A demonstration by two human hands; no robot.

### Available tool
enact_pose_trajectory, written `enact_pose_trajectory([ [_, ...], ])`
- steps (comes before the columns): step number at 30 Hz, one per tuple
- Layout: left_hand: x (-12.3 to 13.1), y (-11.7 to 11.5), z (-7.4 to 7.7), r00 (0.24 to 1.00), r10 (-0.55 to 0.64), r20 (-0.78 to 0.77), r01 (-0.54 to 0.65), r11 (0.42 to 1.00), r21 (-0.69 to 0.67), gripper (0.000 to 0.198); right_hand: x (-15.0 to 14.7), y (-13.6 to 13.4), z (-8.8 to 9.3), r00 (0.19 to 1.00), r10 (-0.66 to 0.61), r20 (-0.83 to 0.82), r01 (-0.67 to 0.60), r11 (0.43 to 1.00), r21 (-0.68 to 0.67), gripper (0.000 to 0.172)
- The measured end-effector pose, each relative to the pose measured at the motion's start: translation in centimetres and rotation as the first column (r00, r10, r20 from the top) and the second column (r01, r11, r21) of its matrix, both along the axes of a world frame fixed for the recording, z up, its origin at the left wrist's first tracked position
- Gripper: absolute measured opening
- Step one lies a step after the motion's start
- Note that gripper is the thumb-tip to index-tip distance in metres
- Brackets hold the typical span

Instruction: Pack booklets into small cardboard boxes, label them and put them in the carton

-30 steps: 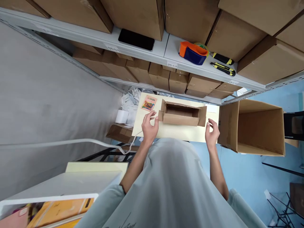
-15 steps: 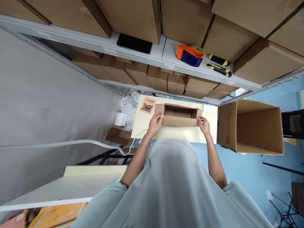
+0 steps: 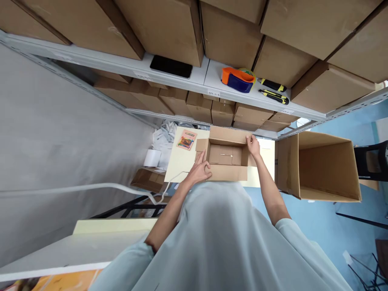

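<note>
A small cardboard box (image 3: 228, 173) lies on the pale tabletop with its flaps spread outward, and I see down to its inner bottom. My left hand (image 3: 199, 169) is at its near left corner. The index finger lies along the left side and the thumb is by the front flap, gripping the corner. At the far right corner, my right hand (image 3: 253, 145) pinches the cardboard between thumb and fingers. A pink card with a colourful picture (image 3: 187, 140) lies on the table left of the box.
A large open carton (image 3: 289, 165) stands right of the table (image 3: 174, 171). Beyond it, shelves (image 3: 121, 60) of boxes hold a black phone (image 3: 171, 66), an orange-blue tape dispenser (image 3: 238, 79) and two utility knives (image 3: 273, 91). A white cable (image 3: 121, 186) runs in from the left.
The box has turned so its inside faces up, and its long flaps now lie folded outward. My left hand moved down to the near corner; my right hand moved up to the far corner.
</note>
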State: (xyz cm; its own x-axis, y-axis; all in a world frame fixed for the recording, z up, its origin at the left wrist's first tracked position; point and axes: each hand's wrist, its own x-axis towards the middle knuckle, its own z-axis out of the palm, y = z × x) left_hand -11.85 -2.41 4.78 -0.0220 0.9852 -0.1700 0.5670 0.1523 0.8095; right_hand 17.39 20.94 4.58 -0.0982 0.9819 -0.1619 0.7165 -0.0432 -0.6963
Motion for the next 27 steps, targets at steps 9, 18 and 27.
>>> enact_pose_trajectory([
  [9, 1.5, -0.2, 0.6, 0.998, 0.061, -0.019, -0.060, 0.998, 0.035, 0.025, -0.5, -0.8, -0.4, 0.996, -0.080, 0.051, 0.081, 0.996, -0.027, 0.068],
  [18, -0.5, -1.6, 2.9, 0.843, 0.528, 0.103, -0.538, 0.819, 0.200, 0.031, 1.7, -5.4, 3.5, 0.989, -0.051, 0.138, -0.007, 0.919, 0.393, 0.069],
  [27, -0.7, -2.9, 1.3, 0.696, 0.631, 0.343, -0.654, 0.754, -0.060, 0.042, 5.9, -10.7, 5.9, 0.964, -0.247, 0.100, 0.218, 0.947, 0.236, 0.082],
])
